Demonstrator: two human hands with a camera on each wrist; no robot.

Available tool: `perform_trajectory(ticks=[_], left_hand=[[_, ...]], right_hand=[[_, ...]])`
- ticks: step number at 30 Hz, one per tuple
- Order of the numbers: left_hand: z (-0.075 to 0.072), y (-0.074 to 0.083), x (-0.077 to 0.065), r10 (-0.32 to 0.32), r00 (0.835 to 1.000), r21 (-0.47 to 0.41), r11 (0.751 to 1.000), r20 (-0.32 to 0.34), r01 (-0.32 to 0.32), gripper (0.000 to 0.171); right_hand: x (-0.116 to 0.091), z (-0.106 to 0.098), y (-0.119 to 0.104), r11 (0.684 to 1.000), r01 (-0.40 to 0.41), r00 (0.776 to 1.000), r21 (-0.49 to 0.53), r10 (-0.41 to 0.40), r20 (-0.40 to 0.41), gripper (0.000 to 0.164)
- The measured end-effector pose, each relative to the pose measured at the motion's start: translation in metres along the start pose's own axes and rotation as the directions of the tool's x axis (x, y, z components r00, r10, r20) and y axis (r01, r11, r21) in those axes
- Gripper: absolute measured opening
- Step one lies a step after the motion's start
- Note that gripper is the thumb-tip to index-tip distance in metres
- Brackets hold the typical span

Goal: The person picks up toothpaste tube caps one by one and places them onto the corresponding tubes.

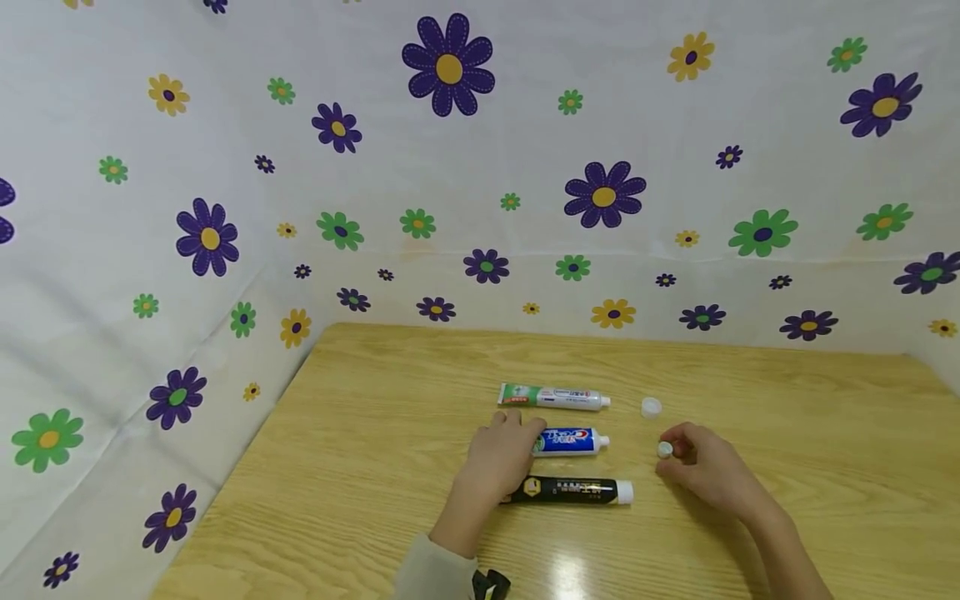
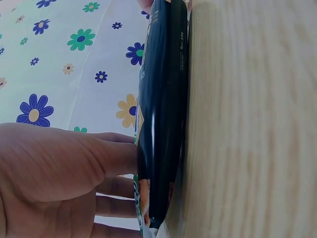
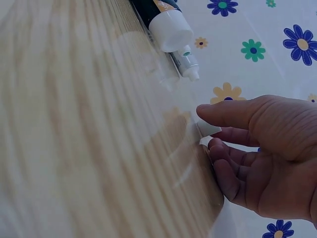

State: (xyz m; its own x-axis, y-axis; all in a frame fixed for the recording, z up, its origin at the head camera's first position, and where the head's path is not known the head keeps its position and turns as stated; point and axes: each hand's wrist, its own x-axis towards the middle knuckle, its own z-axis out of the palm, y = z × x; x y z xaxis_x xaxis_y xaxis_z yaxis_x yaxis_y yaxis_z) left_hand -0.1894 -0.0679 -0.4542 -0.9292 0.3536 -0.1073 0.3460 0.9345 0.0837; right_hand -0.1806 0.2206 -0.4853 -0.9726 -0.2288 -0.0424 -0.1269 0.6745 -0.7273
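Three toothpaste tubes lie side by side on the table. My left hand (image 1: pixel 505 454) holds the tail end of the blue toothpaste tube (image 1: pixel 568 441), whose nozzle is bare. Its fingers are partly hidden in the left wrist view behind the black toothpaste tube (image 2: pixel 161 109). That black tube wears a white cap (image 1: pixel 624 492). Farthest back is the green and white toothpaste tube (image 1: pixel 555 397), also uncapped. Right of the nozzles, my right hand (image 1: pixel 705 467) pinches a small white cap (image 3: pixel 209 129) between thumb and forefinger, low over the table.
Another white cap (image 1: pixel 651 407) lies loose on the wooden table (image 1: pixel 375 467), beyond my right hand. A flowered cloth (image 1: pixel 517 167) hangs along the table's back and left edges. A black object (image 1: pixel 491 585) shows beside my left sleeve.
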Motion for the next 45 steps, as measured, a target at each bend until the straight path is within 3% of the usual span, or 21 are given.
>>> perform_trajectory(ticks=[5,10,22,29,37,45], left_hand=[[-0.002,-0.003,0.005,0.014,1.0,0.033,0.999,-0.018,-0.014,0.033],[-0.005,-0.005,0.005,0.014,1.0,0.01,1.0,-0.004,-0.013,0.033],[-0.003,0.007,0.001,0.018,1.0,-0.038,0.999,0.017,-0.017,0.036],[-0.003,0.003,0.0,0.003,1.0,-0.028,1.0,0.026,-0.002,0.036],[-0.001,0.005,0.0,-0.017,1.0,-0.023,1.0,0.012,0.017,0.032],[0.001,0.01,0.008,0.055,0.998,-0.033,0.998,0.031,-0.054,0.041]], right_hand=[[0.004,-0.001,-0.003,0.999,0.009,0.999,-0.044,-0.01,-0.031,0.027],[0.006,-0.001,-0.003,0.999,0.006,1.0,-0.05,-0.008,-0.026,0.022],[-0.003,-0.004,0.009,0.995,0.004,0.999,-0.095,-0.007,-0.04,0.02],[-0.004,0.0,0.005,0.999,-0.024,0.999,-0.024,0.023,-0.026,0.019],[0.002,-0.004,0.002,1.0,-0.005,0.999,-0.005,0.005,-0.033,0.017],[-0.003,-0.008,0.001,0.988,-0.058,0.997,0.146,0.064,-0.037,0.025]])
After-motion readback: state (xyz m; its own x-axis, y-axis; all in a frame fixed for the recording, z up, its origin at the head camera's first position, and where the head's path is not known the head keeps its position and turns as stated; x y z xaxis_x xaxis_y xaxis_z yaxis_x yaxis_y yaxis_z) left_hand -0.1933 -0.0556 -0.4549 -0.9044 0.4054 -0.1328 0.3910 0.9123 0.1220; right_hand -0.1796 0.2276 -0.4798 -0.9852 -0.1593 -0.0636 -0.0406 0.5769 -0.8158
